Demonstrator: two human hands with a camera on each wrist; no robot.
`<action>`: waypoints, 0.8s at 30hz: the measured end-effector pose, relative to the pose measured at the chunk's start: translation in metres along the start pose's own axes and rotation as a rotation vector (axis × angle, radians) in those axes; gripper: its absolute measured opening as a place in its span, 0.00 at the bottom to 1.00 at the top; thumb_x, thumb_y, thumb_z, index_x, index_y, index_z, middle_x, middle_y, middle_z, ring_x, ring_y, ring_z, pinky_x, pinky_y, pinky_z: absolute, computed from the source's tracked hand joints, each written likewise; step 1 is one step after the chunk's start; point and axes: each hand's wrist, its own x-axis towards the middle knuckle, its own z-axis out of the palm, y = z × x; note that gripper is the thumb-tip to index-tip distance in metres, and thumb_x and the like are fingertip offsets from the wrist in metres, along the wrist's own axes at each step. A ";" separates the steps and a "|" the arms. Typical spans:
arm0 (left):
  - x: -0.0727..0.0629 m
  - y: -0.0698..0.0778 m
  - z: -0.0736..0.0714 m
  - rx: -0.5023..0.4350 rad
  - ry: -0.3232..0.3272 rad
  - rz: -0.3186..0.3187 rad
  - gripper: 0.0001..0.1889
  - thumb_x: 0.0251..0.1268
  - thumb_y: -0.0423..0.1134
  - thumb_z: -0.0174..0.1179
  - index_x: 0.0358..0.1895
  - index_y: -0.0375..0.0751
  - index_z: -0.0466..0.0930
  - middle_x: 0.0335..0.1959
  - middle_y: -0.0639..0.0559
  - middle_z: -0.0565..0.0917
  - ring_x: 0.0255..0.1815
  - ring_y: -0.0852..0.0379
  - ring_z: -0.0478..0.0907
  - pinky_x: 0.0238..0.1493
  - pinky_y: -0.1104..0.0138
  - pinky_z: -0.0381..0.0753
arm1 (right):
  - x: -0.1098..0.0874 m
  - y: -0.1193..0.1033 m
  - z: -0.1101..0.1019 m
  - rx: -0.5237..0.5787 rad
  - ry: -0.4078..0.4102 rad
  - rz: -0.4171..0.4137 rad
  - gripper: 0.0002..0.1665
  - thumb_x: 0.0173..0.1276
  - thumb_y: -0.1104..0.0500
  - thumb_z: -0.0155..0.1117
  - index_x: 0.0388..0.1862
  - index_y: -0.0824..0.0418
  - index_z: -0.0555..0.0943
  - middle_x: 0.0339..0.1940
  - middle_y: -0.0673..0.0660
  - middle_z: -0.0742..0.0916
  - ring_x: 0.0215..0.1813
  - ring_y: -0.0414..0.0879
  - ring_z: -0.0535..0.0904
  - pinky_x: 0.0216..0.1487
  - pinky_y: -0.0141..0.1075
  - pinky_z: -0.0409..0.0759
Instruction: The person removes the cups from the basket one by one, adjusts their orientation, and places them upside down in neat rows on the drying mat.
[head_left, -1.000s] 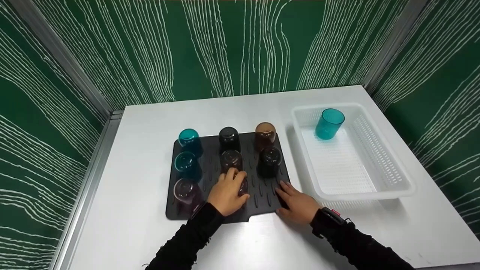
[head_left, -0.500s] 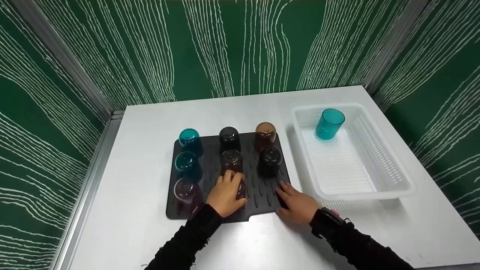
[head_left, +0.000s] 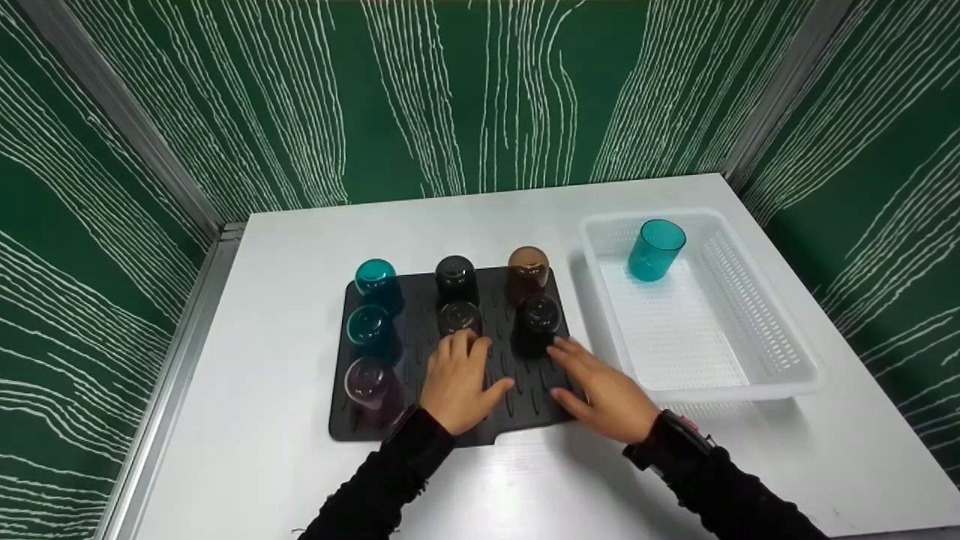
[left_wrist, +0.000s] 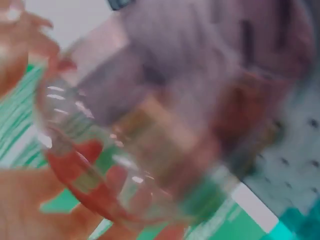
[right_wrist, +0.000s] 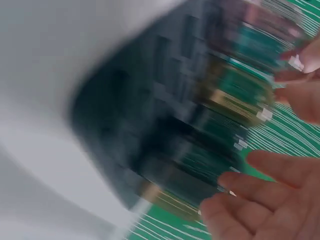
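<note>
My left hand point(head_left: 459, 382) is over the front middle of a black ribbed drying mat point(head_left: 517, 409), thumb spread out to the right. Close beneath it, a clear pinkish-purple cup point(left_wrist: 165, 150) stands upside down, hidden in the head view; in the left wrist view fingers show through its wall. A brownish upside-down cup point(head_left: 460, 319) is just beyond the fingertips. Over the mat's right edge is my right hand point(head_left: 611, 397), fingers fairly straight and holding nothing, close to a black cup point(head_left: 538, 315). Blur in both wrist views hides finer contact.
More upside-down cups stand on the mat: teal point(head_left: 375, 279), another teal point(head_left: 367, 326), purple point(head_left: 369, 382), dark grey point(head_left: 455, 274) and amber point(head_left: 528, 268). Right of the mat, a white basket point(head_left: 780, 391) contains an upright teal cup point(head_left: 657, 251). White-streaked green walls surround the white table point(head_left: 247, 420).
My left hand's thumb has spread right, and the purple cup once visible beside it is now covered in the head view. My right hand has lifted off the mat's edge and shifted slightly forward.
</note>
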 end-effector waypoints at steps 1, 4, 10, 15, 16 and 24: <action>0.001 0.004 0.002 -0.025 0.052 0.029 0.31 0.70 0.48 0.75 0.68 0.34 0.80 0.65 0.35 0.79 0.69 0.35 0.75 0.67 0.42 0.80 | 0.001 -0.001 -0.006 0.008 0.039 -0.007 0.35 0.79 0.58 0.69 0.79 0.70 0.73 0.80 0.72 0.76 0.81 0.71 0.70 0.77 0.66 0.72; 0.005 0.018 0.009 -0.146 0.166 0.110 0.28 0.70 0.43 0.74 0.67 0.33 0.79 0.64 0.36 0.79 0.69 0.35 0.76 0.70 0.44 0.79 | 0.004 0.000 -0.023 0.015 0.155 -0.011 0.35 0.78 0.61 0.70 0.79 0.70 0.73 0.80 0.72 0.76 0.82 0.72 0.69 0.78 0.68 0.69; 0.011 0.051 0.032 -0.415 0.102 0.165 0.31 0.72 0.41 0.71 0.72 0.30 0.73 0.69 0.35 0.76 0.73 0.37 0.75 0.76 0.45 0.76 | 0.015 0.022 -0.055 -0.008 0.303 0.036 0.36 0.75 0.66 0.71 0.78 0.74 0.72 0.79 0.76 0.75 0.82 0.76 0.66 0.80 0.70 0.65; 0.015 0.074 0.052 -0.587 -0.140 0.086 0.38 0.76 0.46 0.68 0.79 0.30 0.64 0.78 0.35 0.70 0.80 0.38 0.68 0.82 0.47 0.69 | 0.027 0.044 -0.080 -0.032 0.337 0.089 0.34 0.77 0.67 0.68 0.78 0.76 0.71 0.79 0.78 0.74 0.83 0.77 0.63 0.82 0.69 0.61; 0.017 0.078 0.055 -0.616 -0.185 0.059 0.39 0.77 0.47 0.67 0.81 0.30 0.63 0.80 0.35 0.68 0.82 0.38 0.67 0.83 0.48 0.68 | 0.029 0.048 -0.086 -0.040 0.330 0.107 0.34 0.78 0.66 0.68 0.78 0.76 0.70 0.80 0.78 0.73 0.84 0.77 0.62 0.83 0.69 0.61; 0.039 0.109 0.083 -0.771 -0.327 -0.165 0.45 0.76 0.51 0.67 0.84 0.30 0.58 0.84 0.33 0.65 0.85 0.39 0.64 0.85 0.52 0.66 | 0.057 0.077 -0.113 -0.103 0.240 0.236 0.36 0.82 0.62 0.63 0.81 0.76 0.66 0.82 0.81 0.67 0.85 0.80 0.57 0.82 0.69 0.60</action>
